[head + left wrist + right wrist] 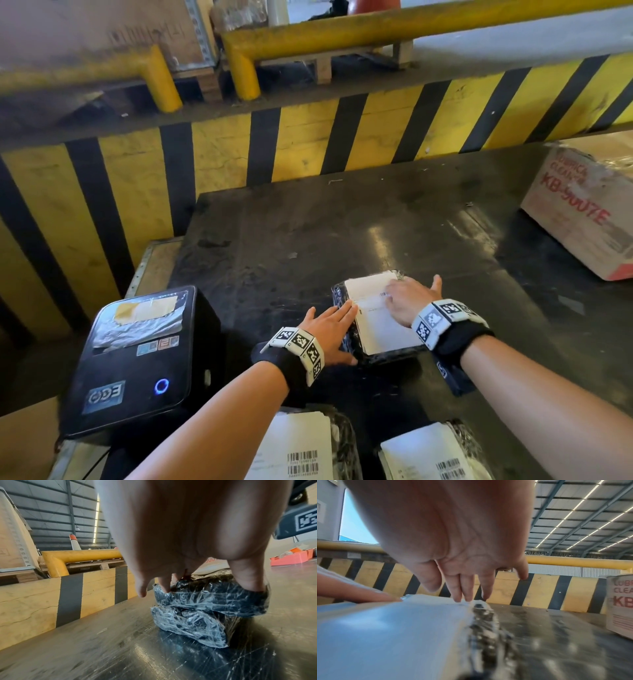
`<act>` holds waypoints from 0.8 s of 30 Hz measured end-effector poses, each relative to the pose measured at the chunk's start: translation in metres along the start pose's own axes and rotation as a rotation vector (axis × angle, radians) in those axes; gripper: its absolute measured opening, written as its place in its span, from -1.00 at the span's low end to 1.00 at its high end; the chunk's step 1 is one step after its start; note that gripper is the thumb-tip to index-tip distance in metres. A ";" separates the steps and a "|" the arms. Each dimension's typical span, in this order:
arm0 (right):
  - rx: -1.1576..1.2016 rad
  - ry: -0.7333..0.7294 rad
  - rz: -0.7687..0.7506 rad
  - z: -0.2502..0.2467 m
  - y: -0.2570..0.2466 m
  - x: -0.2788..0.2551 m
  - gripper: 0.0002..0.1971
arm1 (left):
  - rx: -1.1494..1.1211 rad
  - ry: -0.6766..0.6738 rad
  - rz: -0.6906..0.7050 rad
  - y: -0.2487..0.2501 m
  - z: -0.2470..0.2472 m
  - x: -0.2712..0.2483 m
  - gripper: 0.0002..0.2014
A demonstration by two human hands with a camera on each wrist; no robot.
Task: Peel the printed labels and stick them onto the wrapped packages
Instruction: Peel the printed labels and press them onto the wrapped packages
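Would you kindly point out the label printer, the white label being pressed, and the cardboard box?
label printer (137,363), head view, on its black top cover.
white label (383,330), head view, on its bare lower half.
cardboard box (579,212), head view, on its printed side.

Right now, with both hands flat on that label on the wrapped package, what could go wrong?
1. The film over the wrapped package is crinkled and lumpy, so the label may trap wrinkles or lift at its edges.
2. The left hand only rests straight fingers on the package's left edge, so the right hand pressing could slide the package across the shiny table.
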State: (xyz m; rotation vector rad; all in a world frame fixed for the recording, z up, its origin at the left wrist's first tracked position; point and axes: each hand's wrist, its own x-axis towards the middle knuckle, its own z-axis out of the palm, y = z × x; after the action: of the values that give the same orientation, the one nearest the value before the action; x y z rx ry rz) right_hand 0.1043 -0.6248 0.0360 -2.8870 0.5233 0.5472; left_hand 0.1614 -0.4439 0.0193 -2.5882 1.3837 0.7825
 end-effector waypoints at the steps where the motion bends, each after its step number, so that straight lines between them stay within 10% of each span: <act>1: 0.004 0.025 -0.049 0.002 -0.009 -0.002 -0.61 | 0.008 0.001 -0.001 0.000 0.000 0.000 0.00; 24: 0.043 -0.031 -0.068 0.030 0.013 -0.041 -0.43 | 0.120 -0.002 0.029 0.013 -0.012 0.008 -0.01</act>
State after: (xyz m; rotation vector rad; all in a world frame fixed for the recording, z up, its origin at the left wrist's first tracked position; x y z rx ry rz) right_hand 0.0537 -0.6180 0.0224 -2.8390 0.4252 0.5618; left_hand 0.1595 -0.4613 0.0280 -2.4817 1.4243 0.6827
